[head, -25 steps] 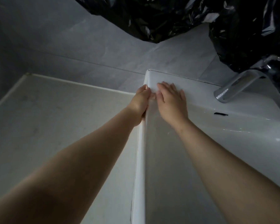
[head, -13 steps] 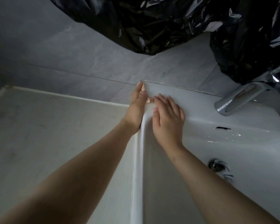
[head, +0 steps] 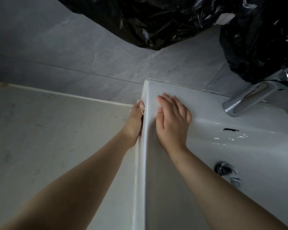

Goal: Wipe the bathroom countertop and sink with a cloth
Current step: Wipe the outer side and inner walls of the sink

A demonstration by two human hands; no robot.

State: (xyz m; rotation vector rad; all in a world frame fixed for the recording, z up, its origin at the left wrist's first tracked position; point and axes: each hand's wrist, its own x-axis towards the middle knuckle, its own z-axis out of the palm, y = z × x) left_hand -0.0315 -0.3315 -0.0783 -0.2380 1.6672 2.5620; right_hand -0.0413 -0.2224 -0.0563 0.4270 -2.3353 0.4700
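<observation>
The white sink (head: 140, 180) stands on the pale countertop (head: 56, 138), and its left rim runs up the middle of the view. My left hand (head: 134, 125) presses against the outer side of that rim near the back wall, fingertips pointing away from me. My right hand (head: 173, 120) lies flat on the sink's back left corner, just inside the rim, with its fingers straight and together. I cannot make out a cloth under or in either hand.
A chrome faucet (head: 246, 98) juts over the basin at the right. Below it are an overflow slot (head: 230, 129) and the drain (head: 226, 170). Black plastic sheeting (head: 156, 22) hangs over the grey tiled wall (head: 73, 55).
My left hand has slid back from the sink's rear corner to the outer side of the rim. My right hand stays flat near the same corner.
</observation>
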